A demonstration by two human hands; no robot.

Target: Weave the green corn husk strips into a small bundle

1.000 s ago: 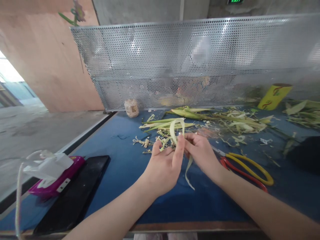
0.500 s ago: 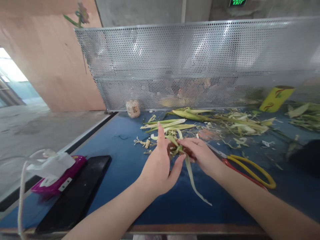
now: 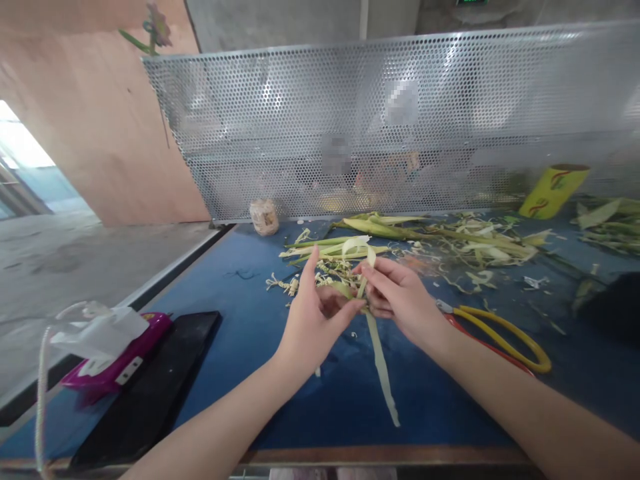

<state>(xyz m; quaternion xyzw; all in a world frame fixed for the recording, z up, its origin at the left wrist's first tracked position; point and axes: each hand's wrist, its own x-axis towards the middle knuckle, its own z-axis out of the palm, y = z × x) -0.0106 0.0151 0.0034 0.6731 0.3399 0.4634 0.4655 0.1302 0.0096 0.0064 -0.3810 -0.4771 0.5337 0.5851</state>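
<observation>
Both my hands meet over the blue table (image 3: 250,333) on a strip of pale green leaf (image 3: 380,363). My left hand (image 3: 313,320) has its thumb and forefinger pinched on the folded part of the leaf. My right hand (image 3: 400,300) pinches the same leaf from the right, its fingers closed around the strip's upper end. The long free end of the strip hangs down toward me. Behind the hands lies a heap of green stalks and leaf scraps (image 3: 435,240).
Scissors with yellow and red handles (image 3: 500,337) lie right of my right hand. A magenta tissue pack (image 3: 115,357) rests on a black tablet (image 3: 150,393) at the left. A perforated metal screen (image 3: 380,127) closes the back. A yellow cup (image 3: 550,190) and a small jar (image 3: 263,217) stand by it.
My left hand has gone from spread fingers to a pinch on the leaf. My right hand has lifted slightly, and the hanging strip has swung from the right to straight down.
</observation>
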